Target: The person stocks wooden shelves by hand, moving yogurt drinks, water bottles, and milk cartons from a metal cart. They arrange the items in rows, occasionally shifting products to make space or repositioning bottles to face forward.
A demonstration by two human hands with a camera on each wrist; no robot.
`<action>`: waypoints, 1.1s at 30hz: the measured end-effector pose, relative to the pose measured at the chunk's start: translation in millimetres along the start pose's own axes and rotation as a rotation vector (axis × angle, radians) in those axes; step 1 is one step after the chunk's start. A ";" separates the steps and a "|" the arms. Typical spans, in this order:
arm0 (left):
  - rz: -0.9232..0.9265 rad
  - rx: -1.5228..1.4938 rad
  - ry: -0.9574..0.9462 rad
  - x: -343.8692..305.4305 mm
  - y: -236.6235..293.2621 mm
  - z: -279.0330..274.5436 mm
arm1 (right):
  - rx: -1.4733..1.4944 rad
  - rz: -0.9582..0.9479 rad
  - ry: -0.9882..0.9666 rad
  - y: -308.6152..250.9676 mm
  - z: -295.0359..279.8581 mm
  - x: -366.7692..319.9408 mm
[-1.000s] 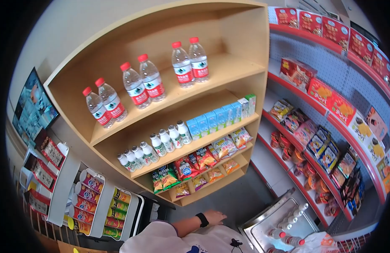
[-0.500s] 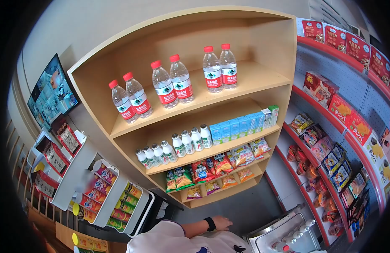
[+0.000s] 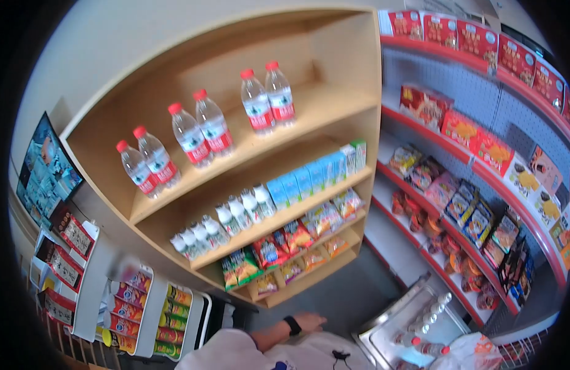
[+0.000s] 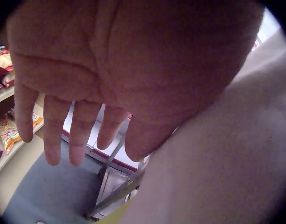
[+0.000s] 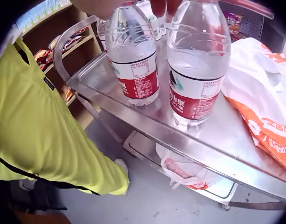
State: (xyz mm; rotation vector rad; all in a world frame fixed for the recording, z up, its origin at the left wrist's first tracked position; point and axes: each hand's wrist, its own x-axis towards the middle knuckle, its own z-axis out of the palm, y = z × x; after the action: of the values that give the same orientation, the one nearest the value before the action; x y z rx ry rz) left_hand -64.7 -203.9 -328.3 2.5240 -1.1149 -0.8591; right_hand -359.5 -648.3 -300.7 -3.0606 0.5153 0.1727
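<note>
My left hand [image 3: 308, 321] [image 4: 133, 60] is held in front of the white shirt, palm in view in the left wrist view, fingers extended and nothing in them. In the right wrist view, part of my right hand [image 5: 100, 6] is at the top edge, its fingers at the neck of a water bottle [image 5: 139, 79] with a red and white label. A second bottle [image 5: 195, 95] is right beside it, its top cut off by the frame. Both are upright over the metal cart [image 5: 255, 156]. My right hand is out of the head view.
Wooden shelves [image 3: 353, 114] hold paired water bottles, white bottles, blue cartons and snack bags. Red-edged racks [image 3: 476, 163] line the right. A white rack [image 3: 91, 280] with canisters stands left. Plastic bags lie on the cart [image 3: 482, 351] and below. A yellow-green garment [image 5: 54, 121] is close by.
The head view swung left, then back right, shifting the shelves across the frame. My left hand stays before the shirt. The shelf bottles keep their places.
</note>
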 end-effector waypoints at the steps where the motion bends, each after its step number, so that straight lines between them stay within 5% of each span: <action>1: -0.011 0.017 0.000 -3.9 11.0 -11.8 | 0.016 0.013 -0.031 0.4 -1.0 -1.4; 12: -0.075 0.006 0.069 -13.8 43.7 -27.4 | -0.017 -0.077 0.164 -6.4 -13.7 3.1; 22: -0.088 0.017 0.023 -10.0 50.3 -30.9 | 0.011 -0.062 -0.017 2.2 -17.2 8.4; 23: -0.104 0.020 0.007 -10.8 52.6 -32.7 | 0.004 -0.111 -0.158 -1.4 -28.9 14.5; 33: -0.043 0.045 0.066 -1.7 46.8 -27.8 | 0.040 -0.380 -0.255 25.6 7.1 30.0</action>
State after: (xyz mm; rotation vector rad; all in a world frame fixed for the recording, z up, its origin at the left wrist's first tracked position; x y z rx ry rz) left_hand -76.3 -234.5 -284.8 2.6020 -1.0745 -0.7637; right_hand -340.5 -681.8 -311.6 -2.9613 -0.0754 0.5182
